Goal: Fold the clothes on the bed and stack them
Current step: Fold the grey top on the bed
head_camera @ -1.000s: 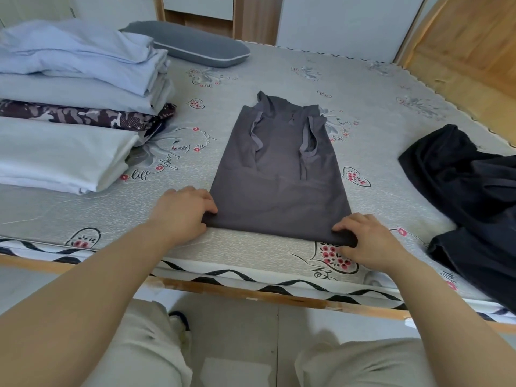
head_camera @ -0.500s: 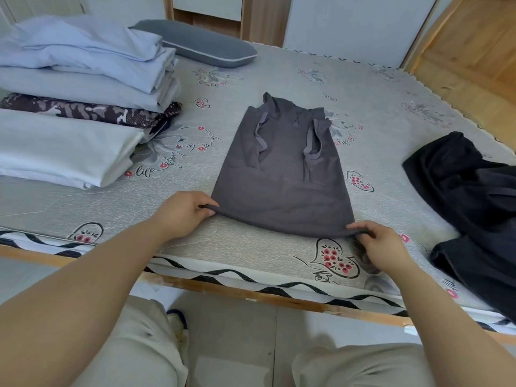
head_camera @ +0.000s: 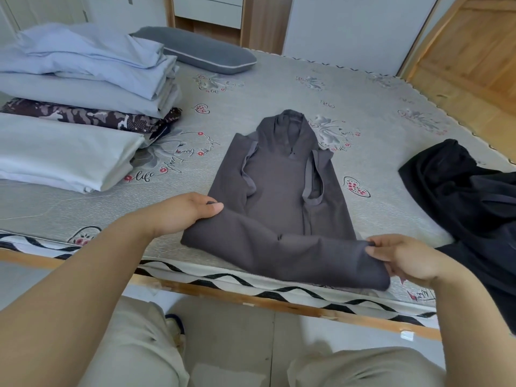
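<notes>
Step in hand: folding the grey top (head_camera: 282,188), which lies flat near the front edge of the bed (head_camera: 279,88). I have its bottom hem raised off the mattress, held at both corners; the collar end lies flat, away from me.
Left hand (head_camera: 178,213): my fingers and thumb pinch the left hem corner, lifted a little above the bed.
Right hand (head_camera: 402,258): my fingers pinch the right hem corner, held lower and nearer the bed's front edge, so the raised hem slopes down from left to right.
Side folds: both side panels appear already turned in over the middle, leaving a narrow strip. Judged, not certain under the cloth.
Next move, as I judge it: carry the hem forward over the body toward the collar, both corners level, then lay it down and smooth it. The right corner needs raising to match the left, or the fold will land crooked.
Risk: the turned-in sides may slip open as the hem travels.
Stack (head_camera: 78,107): folded items sit piled at the left of the bed, well apart from the top. Pale blue pieces lie on top, a dark patterned one in the middle, a pale one at the bottom.
Still to fold: a black heap (head_camera: 463,196) lies loose at the right, just beside my right hand.
Containers: none in view; nothing is boxed or bagged.
Other: a grey pillow (head_camera: 201,51) lies at the head of the bed.
</notes>
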